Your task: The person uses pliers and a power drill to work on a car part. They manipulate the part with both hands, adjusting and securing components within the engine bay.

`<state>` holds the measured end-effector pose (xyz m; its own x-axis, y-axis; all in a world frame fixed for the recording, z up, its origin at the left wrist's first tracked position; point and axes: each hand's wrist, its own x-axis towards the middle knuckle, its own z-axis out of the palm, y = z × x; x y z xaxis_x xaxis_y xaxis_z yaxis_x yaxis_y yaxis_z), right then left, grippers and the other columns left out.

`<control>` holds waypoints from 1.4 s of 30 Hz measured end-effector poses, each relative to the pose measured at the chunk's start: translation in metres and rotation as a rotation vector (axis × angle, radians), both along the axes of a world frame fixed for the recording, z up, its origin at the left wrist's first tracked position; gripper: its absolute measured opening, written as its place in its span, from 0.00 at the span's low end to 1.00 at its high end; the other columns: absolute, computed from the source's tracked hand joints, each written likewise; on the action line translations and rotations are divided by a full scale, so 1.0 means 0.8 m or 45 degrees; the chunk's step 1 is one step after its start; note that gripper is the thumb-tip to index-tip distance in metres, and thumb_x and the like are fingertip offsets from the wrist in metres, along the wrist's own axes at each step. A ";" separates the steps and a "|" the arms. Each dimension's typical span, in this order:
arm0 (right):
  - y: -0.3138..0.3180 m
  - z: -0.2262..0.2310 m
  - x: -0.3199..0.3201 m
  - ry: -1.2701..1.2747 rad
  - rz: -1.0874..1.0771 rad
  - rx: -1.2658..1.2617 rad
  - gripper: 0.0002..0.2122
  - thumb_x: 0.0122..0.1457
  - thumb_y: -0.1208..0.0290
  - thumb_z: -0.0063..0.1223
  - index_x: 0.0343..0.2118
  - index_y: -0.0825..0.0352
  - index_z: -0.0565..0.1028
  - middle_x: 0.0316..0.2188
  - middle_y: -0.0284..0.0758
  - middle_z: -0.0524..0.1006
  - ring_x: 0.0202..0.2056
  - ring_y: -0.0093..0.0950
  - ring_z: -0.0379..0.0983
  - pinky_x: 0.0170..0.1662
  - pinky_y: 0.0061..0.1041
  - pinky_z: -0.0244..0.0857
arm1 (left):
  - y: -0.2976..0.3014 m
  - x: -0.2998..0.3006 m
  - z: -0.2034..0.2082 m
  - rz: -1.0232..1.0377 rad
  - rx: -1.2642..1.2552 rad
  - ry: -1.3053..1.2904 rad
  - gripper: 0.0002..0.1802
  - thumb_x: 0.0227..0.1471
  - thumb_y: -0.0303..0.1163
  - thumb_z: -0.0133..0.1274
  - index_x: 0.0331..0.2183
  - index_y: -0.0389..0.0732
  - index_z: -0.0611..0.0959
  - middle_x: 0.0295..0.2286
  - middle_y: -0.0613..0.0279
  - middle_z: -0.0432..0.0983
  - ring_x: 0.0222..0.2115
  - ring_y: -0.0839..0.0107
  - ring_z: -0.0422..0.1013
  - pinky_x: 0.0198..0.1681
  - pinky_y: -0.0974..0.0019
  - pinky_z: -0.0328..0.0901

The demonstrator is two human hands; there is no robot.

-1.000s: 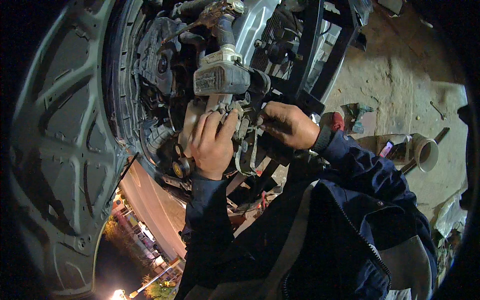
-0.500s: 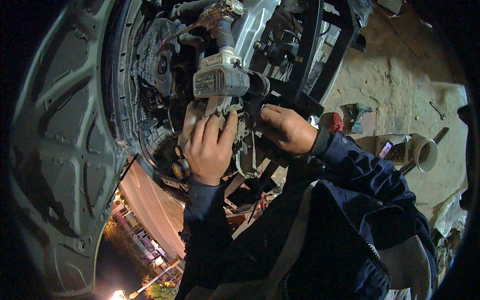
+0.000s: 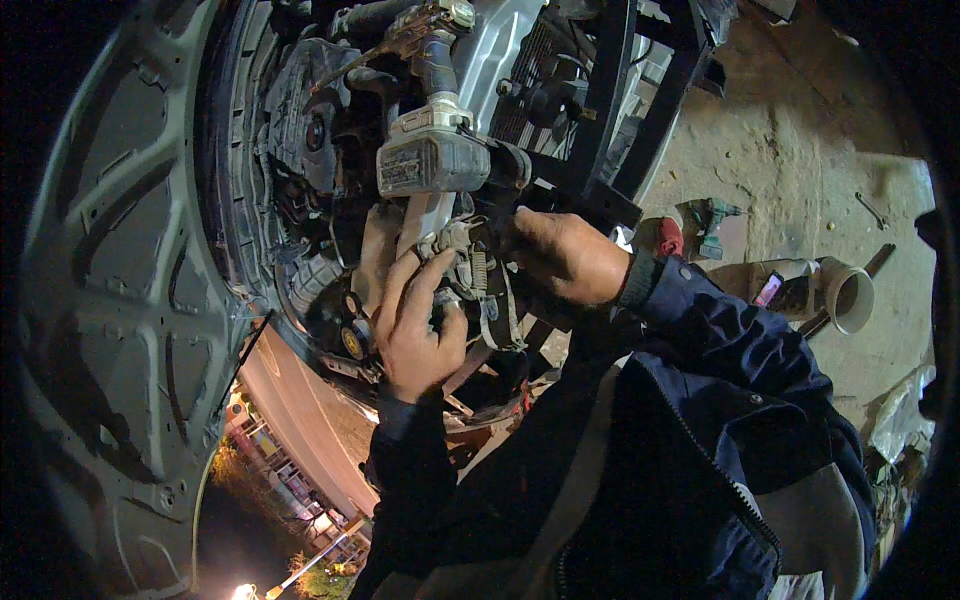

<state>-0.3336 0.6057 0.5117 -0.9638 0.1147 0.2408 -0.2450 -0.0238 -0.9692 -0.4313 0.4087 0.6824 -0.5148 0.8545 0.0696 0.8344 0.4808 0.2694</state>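
Note:
My left hand point(image 3: 418, 335) lies over the front of the engine bay, fingers stretched and thumb apart. Its fingertips touch a grey wiring connector point(image 3: 458, 240) in a cluster of plugs and loose wires. To the right, my right hand point(image 3: 575, 258) is closed, thumb and fingers pressed together beside the dark front frame; whatever it pinches is hidden in shadow. Just beyond both hands a cordless power tool point(image 3: 438, 70) rests on the engine bay parts, its battery pack point(image 3: 432, 165) toward me.
At left stands the raised hood point(image 3: 125, 300). Black frame bars point(image 3: 610, 110) cross the car's front. On the floor at right are a green drill point(image 3: 715, 225), a red shoe point(image 3: 670, 236), a wrench point(image 3: 872, 210), a phone point(image 3: 769, 290) and a white bucket point(image 3: 850, 298).
My left hand has drawn slightly back toward me, and its thumb has spread, exposing more of the connector cluster. My right hand has barely shifted and stays closed.

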 end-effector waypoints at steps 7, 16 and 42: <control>0.009 0.010 0.003 -0.039 -0.019 -0.084 0.13 0.65 0.74 0.60 0.47 0.72 0.72 0.39 0.56 0.79 0.44 0.60 0.76 0.46 0.48 0.72 | -0.014 0.013 -0.025 0.228 0.386 -0.510 0.55 0.51 0.23 0.70 0.73 0.33 0.58 0.62 0.44 0.69 0.57 0.55 0.72 0.60 0.52 0.70; 0.015 0.012 -0.002 0.005 -0.028 -0.097 0.09 0.67 0.73 0.60 0.43 0.72 0.74 0.36 0.53 0.77 0.41 0.57 0.76 0.45 0.46 0.72 | 0.003 0.034 -0.029 0.497 0.141 -0.067 0.36 0.54 0.19 0.64 0.64 0.38 0.78 0.52 0.47 0.75 0.50 0.52 0.76 0.46 0.58 0.76; 0.004 0.023 -0.017 0.240 -0.252 0.281 0.15 0.57 0.82 0.61 0.48 0.65 0.84 0.37 0.44 0.78 0.37 0.48 0.80 0.40 0.44 0.76 | 0.022 0.048 -0.041 0.350 0.298 0.520 0.19 0.57 0.22 0.64 0.52 0.33 0.87 0.47 0.49 0.80 0.46 0.51 0.80 0.47 0.56 0.77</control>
<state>-0.3469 0.6090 0.5302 -0.8641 0.2203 0.4526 -0.3993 0.2476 -0.8828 -0.3926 0.4259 0.6493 -0.6081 0.6298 0.4832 0.7458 0.6619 0.0757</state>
